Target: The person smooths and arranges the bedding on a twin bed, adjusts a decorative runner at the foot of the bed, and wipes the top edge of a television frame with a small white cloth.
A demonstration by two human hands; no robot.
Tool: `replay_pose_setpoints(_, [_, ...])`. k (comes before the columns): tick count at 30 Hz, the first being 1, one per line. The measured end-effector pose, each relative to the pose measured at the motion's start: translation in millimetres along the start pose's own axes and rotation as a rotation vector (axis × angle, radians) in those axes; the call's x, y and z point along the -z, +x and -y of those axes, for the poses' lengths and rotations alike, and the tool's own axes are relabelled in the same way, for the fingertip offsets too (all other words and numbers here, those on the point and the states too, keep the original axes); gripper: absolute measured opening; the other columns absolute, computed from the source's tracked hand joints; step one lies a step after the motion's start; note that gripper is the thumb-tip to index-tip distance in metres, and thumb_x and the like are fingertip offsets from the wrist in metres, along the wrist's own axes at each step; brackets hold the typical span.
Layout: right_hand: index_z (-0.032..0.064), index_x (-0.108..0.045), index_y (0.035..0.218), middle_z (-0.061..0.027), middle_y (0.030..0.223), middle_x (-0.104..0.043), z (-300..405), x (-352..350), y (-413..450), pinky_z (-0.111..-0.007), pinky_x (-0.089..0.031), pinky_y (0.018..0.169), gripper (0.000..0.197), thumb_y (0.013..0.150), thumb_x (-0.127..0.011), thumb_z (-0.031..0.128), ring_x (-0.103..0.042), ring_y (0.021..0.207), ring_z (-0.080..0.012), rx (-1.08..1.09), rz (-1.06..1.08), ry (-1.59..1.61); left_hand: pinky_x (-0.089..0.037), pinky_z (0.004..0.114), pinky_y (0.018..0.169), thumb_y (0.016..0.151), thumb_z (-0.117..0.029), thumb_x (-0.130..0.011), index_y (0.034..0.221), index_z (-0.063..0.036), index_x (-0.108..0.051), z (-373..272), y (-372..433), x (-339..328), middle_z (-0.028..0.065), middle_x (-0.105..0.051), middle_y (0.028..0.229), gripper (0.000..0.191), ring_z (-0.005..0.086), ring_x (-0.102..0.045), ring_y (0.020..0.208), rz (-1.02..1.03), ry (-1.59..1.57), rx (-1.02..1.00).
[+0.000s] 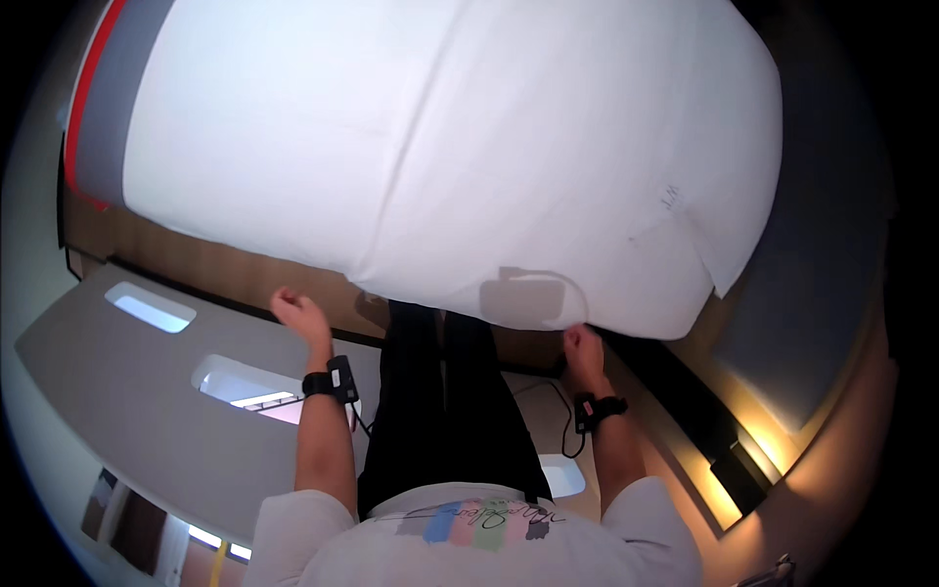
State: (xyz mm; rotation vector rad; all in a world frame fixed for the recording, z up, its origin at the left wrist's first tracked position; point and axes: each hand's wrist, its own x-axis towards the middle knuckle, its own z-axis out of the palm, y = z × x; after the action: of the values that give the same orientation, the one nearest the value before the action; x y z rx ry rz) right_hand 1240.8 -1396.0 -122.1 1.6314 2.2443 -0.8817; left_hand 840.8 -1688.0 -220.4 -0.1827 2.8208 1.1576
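A mattress or bed covered with a white sheet [455,147] spans the upper part of the view, with a fold line across it. A grey band with a red edge [121,110] lies at its far left. My left hand [299,308] is loosely curled below the sheet's near edge, apart from it. My right hand [582,345] is at the sheet's near edge, on the right, with its fingers bent; whether it grips the fabric cannot be told. Each wrist wears a strapped black device with a cable. A shadow falls on the sheet near my right hand.
A grey panel with rounded cutouts [242,352] stands at the lower left behind me. Wooden surface [242,260] shows beneath the sheet's edge. At the right are a dark grey padded panel [814,257], a black strip and a lit fixture [741,477].
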Motion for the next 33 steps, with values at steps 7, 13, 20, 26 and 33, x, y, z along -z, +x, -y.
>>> replay_pose_setpoints(7, [0.0028, -0.051, 0.115, -0.0164, 0.120, -0.048, 132.7, 76.7, 109.8, -0.041, -0.034, 0.094, 0.045, 0.070, -0.054, 0.009, -0.045, 0.110, -0.0330, 0.593, -0.601, -0.021, -0.024, 0.045, 0.099, 0.070, -0.002, -0.051, 0.126, 0.0025, -0.035, -218.3, -30.3, -25.9, 0.0210, -0.037, 0.125, 0.058, 0.0346, -0.032, 0.117, 0.252, 0.130, -0.781])
replay_pose_setpoints(13, [0.0078, -0.053, 0.111, -0.0122, 0.121, -0.047, 123.5, -21.1, 41.9, -0.039, -0.036, 0.095, 0.037, 0.074, -0.051, 0.011, -0.046, 0.110, -0.0289, 0.935, 0.337, 0.151, -0.016, 0.057, 0.102, 0.070, -0.015, -0.053, 0.134, -0.0087, -0.032, -278.8, -103.1, -86.4, 0.0131, -0.026, 0.140, 0.068, 0.0349, -0.022, 0.129, 0.656, 0.302, -1.126])
replay_pose_setpoints(20, [0.0060, -0.057, 0.092, -0.0025, 0.078, -0.059, -2.4, 46.5, 84.4, -0.026, -0.040, 0.048, 0.018, 0.087, -0.040, 0.008, -0.045, 0.053, -0.0085, 0.001, -0.449, 1.023, -0.019, 0.052, 0.104, 0.073, -0.020, -0.049, 0.132, -0.0192, -0.038, -159.6, -161.1, -62.4, 0.0086, -0.025, 0.143, 0.060, 0.0243, -0.025, 0.131, 1.620, 0.670, -1.749])
replay_pose_setpoints(26, [0.0117, -0.052, 0.083, -0.0024, 0.088, -0.061, -102.6, 151.1, 219.6, -0.018, -0.029, 0.038, 0.009, 0.082, -0.055, 0.020, -0.038, 0.045, -0.0073, -0.485, -0.421, 2.106, -0.038, 0.039, 0.094, 0.079, -0.018, -0.046, 0.124, -0.0067, -0.045, -56.8, -129.3, -10.0, 0.0174, -0.049, 0.123, 0.046, 0.0322, -0.047, 0.113, 1.544, 0.796, -0.330])
replay_pose_setpoints(33, [0.0149, -0.056, 0.085, 0.0064, 0.047, -0.029, -140.2, 151.5, 231.9, -0.021, -0.017, 0.033, 0.022, 0.088, -0.049, 0.036, -0.021, 0.036, -0.0065, -0.497, -0.197, 2.017, -0.047, 0.031, 0.079, 0.080, -0.009, -0.045, 0.115, -0.0005, -0.051, -70.5, -109.3, 47.5, 0.0139, -0.060, 0.103, 0.037, 0.0234, -0.058, 0.093, 1.285, 0.190, 0.228])
